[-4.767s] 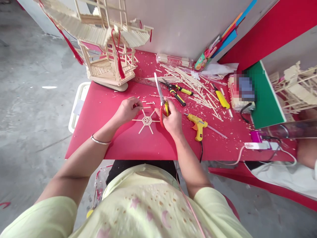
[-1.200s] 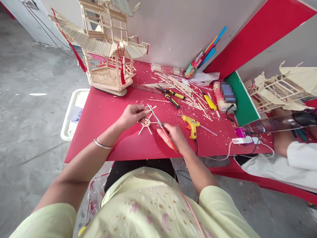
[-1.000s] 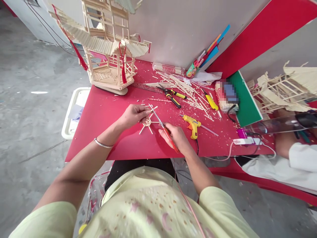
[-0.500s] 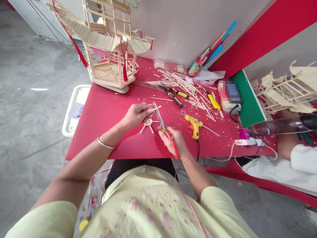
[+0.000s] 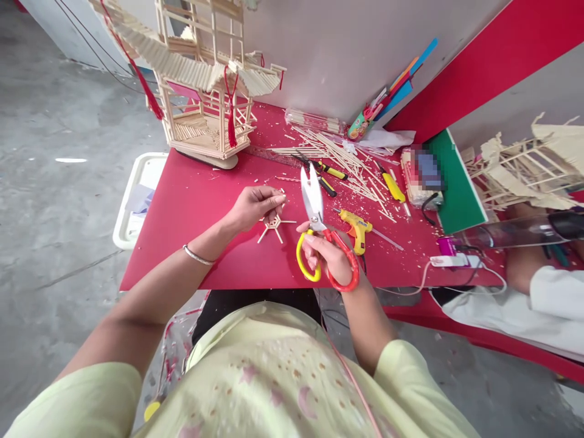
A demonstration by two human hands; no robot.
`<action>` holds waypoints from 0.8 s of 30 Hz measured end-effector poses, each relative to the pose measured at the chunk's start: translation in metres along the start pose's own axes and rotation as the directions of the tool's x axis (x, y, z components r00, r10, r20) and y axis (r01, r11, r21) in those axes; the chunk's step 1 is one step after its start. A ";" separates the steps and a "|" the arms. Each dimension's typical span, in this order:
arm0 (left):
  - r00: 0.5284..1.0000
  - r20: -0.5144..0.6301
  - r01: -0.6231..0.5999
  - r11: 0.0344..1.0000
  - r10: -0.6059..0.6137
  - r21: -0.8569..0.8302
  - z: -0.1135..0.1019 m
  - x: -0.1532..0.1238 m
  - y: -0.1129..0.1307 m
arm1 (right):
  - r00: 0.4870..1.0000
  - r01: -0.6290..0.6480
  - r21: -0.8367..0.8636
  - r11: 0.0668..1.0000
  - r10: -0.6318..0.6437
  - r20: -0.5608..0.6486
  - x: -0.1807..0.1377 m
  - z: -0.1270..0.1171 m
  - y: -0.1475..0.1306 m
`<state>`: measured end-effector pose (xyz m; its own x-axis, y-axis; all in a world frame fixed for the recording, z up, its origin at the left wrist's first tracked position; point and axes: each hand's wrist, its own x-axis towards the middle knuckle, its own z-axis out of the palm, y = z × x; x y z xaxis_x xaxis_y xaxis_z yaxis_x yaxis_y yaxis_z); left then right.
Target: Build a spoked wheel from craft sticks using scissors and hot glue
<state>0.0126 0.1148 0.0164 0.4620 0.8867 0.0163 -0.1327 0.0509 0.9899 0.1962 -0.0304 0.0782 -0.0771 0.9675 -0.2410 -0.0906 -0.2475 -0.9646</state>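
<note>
My left hand [image 5: 258,205] is closed in a pinch over the table, on a short wooden stick that is mostly hidden by the fingers. Just below it a small spoked frame of thin sticks [image 5: 274,225] lies on the red tabletop, partly covered by the hand. My right hand [image 5: 331,252] grips scissors [image 5: 314,210] with one yellow and one red handle loop. Their blades point away from me, slightly parted, with nothing between them.
A stick-built pavilion model [image 5: 205,121] stands at the back left. Loose sticks [image 5: 337,158], pliers [image 5: 335,172], a yellow utility knife [image 5: 393,185] and a yellow glue gun [image 5: 356,226] lie to the right. A person's white sleeve [image 5: 552,292] shows at far right.
The scissors have come away from the stick in my left hand, moved right and turned flat to view, blades parted. My left hand has barely moved.
</note>
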 end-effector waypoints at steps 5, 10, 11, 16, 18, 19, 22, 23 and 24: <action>0.933 -0.288 -0.098 0.925 0.214 0.368 -0.013 0.033 -0.013 | 0.975 -0.174 0.164 0.971 0.146 0.169 0.017 -0.011 0.016; 0.987 -0.052 -0.157 0.986 0.154 -0.052 -0.007 0.020 0.003 | 0.897 -0.362 0.295 0.884 0.244 0.369 0.020 -0.013 0.014; 0.992 0.015 -0.126 0.981 0.129 -0.145 -0.004 0.015 0.008 | 0.875 -0.396 0.309 0.865 0.254 0.412 0.020 -0.013 0.012; 0.992 -0.005 -0.122 0.957 0.125 -0.263 0.004 0.004 0.014 | 0.813 -0.472 0.354 0.807 0.243 0.530 0.019 -0.014 0.010; 0.989 -0.076 -0.143 0.957 0.128 -0.252 0.004 0.005 0.013 | 0.815 -0.443 0.366 0.818 0.197 0.545 0.016 -0.014 0.011; 0.987 -0.115 -0.139 0.958 0.113 -0.251 0.003 0.005 0.012 | 0.822 -0.409 0.363 0.837 0.166 0.544 0.013 -0.013 0.011; 0.974 -0.218 -0.120 0.956 0.061 -0.268 0.000 0.004 0.011 | 0.890 -0.196 0.242 0.950 0.069 0.451 0.004 -0.011 0.006; 0.972 -0.229 -0.113 0.953 0.048 -0.280 0.000 0.003 0.010 | 0.930 -0.090 0.131 0.987 0.036 0.367 0.001 -0.011 0.004; 0.973 -0.227 -0.103 0.951 0.036 -0.293 0.000 0.002 0.010 | 0.967 0.017 -0.028 0.999 -0.009 0.256 0.000 -0.010 0.002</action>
<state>0.0123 0.1175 0.0265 0.2461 0.9691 0.0195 -0.4308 0.0913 0.8978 0.2060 -0.0308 0.0756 -0.3282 0.9239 -0.1967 -0.0643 -0.2296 -0.9712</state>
